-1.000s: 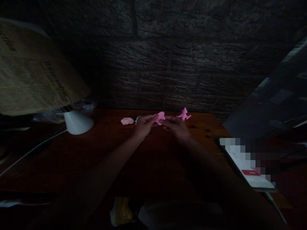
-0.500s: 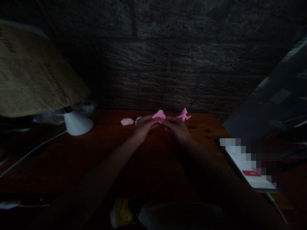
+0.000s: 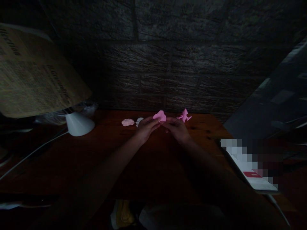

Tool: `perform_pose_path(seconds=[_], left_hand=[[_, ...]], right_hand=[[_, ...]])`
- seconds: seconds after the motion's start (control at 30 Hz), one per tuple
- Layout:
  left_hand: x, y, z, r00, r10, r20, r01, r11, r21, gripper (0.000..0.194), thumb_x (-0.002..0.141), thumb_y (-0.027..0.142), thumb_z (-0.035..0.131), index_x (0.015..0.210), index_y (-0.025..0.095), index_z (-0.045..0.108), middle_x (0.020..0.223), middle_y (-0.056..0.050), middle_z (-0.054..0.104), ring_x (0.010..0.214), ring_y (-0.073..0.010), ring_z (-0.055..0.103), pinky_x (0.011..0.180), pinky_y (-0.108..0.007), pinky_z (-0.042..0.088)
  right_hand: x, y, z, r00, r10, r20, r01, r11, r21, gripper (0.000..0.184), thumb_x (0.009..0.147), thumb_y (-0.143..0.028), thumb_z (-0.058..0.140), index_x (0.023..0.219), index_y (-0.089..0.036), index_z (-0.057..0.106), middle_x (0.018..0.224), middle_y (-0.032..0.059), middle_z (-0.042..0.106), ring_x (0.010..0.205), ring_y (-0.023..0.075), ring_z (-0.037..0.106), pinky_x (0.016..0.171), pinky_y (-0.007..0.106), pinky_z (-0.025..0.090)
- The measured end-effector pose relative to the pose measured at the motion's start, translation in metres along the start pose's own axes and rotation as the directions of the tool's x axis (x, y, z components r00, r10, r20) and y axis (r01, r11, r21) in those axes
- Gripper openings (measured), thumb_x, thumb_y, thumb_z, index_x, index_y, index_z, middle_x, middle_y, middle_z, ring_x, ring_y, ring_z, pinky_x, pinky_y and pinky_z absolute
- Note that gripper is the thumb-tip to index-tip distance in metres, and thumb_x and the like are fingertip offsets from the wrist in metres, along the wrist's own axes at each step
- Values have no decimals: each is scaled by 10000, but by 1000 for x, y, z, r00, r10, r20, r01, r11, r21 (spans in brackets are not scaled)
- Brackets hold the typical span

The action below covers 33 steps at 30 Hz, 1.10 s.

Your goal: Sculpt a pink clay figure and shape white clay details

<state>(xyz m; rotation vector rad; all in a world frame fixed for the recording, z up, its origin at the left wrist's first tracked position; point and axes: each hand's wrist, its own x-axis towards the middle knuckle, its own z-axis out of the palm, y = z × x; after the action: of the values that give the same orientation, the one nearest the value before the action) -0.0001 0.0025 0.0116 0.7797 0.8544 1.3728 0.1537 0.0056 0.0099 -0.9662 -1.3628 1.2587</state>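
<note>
A flattened pink piece of what looks like modelling clay (image 3: 160, 116) is pinched between my two hands above the wooden table. My left hand (image 3: 146, 128) grips its lower left side, thumb on the near face. From the other side, the fingers of my right hand (image 3: 177, 128) close on its lower right edge. Just beyond my right hand stands a pink shaped figure (image 3: 184, 115) with pointed parts. A pale pink lump (image 3: 128, 122) lies to the left, and a white piece (image 3: 139, 121) beside it is partly hidden by my left hand.
A lamp with a white cone base (image 3: 79, 124) and newspaper-print shade (image 3: 35, 73) stands at the left, its cord trailing forward. A tablet-like device (image 3: 260, 182) with a cable lies at the right table edge. A dark brick wall (image 3: 153, 60) rises behind the table (image 3: 107, 140).
Both hands stay on the pink piece, with the fingers shifted slightly around its lower edge. More of the white piece shows beside my left hand. The view has moved a little.
</note>
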Motion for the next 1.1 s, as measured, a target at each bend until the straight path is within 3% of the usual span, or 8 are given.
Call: perform_pose_path(seconds=[0.3, 0.4, 0.53, 0.8, 1.1], left_hand=[[-1, -2, -2, 996, 9, 90, -16, 997, 70, 207, 663, 117, 839, 854, 156, 770, 872, -46, 768, 836, -158, 720, 906, -349, 567], [-1, -6, -2, 996, -1, 89, -5, 997, 76, 253, 649, 118, 846, 887, 155, 770, 870, -45, 763, 824, -160, 720, 885, -351, 574], [0, -10, -4, 994, -48, 103, 37, 994, 100, 229, 667, 174, 858, 873, 141, 765, 899, -67, 763, 877, -179, 725, 896, -362, 571], [0, -9, -5, 990, -24, 139, 2, 987, 162, 220, 661, 244, 885, 796, 133, 751, 869, -71, 771, 862, -186, 733, 914, -397, 572], [0, -8, -6, 979, -74, 189, 37, 981, 188, 177, 684, 220, 869, 821, 163, 773, 928, -95, 793, 893, -215, 746, 917, -429, 575]], right_hand=[[1, 2, -2, 997, -46, -57, 42, 996, -80, 355, 762, -537, 761, 910, -214, 773, 805, 31, 708, 669, 148, 553, 578, 280, 413], [2, 6, -2, 995, -71, -72, 65, 994, -85, 376, 765, -564, 747, 872, -204, 762, 761, 25, 694, 641, 147, 543, 572, 286, 403], [2, 9, 1, 989, -122, -81, 119, 992, -42, 348, 746, -560, 763, 819, -220, 753, 800, 27, 719, 746, 174, 609, 669, 306, 460], [-1, -1, 2, 990, 103, -98, -88, 985, 148, 366, 683, -551, 825, 751, -207, 719, 715, -3, 662, 654, 128, 549, 616, 274, 406], [0, -5, 1, 998, 5, -67, 5, 988, 151, 371, 667, -543, 843, 666, -199, 704, 641, -18, 627, 602, 110, 475, 589, 271, 370]])
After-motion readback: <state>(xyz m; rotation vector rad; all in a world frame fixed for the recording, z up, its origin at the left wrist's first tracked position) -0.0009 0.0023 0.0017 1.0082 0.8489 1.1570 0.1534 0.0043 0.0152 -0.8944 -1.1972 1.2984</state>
